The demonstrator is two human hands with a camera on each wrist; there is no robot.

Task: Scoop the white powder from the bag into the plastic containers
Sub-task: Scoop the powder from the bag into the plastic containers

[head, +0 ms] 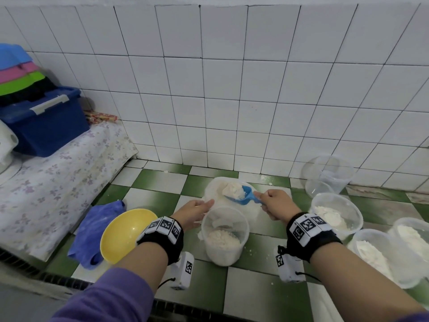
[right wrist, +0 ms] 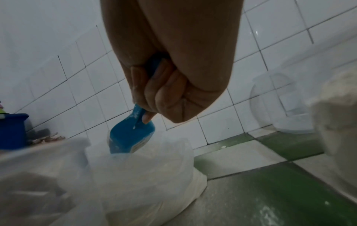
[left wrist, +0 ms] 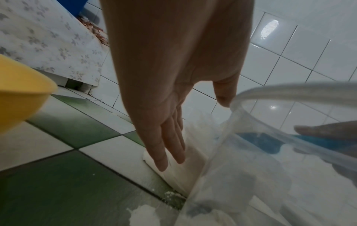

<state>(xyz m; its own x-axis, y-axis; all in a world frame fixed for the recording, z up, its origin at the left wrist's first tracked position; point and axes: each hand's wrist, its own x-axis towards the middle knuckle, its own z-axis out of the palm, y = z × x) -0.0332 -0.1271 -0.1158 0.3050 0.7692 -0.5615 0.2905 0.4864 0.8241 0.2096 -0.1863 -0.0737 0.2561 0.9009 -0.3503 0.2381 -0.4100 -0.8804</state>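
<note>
Purple-sleeved forearms reach over the tiled surface: right hand (head: 276,204) clenches the blue scoop (head: 241,195), heaped with loose, spill-prone white powder (head: 233,190), above the limp bag (right wrist: 146,171), left hand (head: 197,211) flat, fingers straight, beside the light part-filled container (head: 224,235).

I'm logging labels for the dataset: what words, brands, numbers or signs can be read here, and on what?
No readable words, brands or numbers.
Wristbands: black-and-white square code markers, patterns only.
Wrist camera boxes: one such marker each, no letters.
Scoop: a pale sticker low on its back, too blurred to read.
Bag, containers, blue box: no print visible.
</note>
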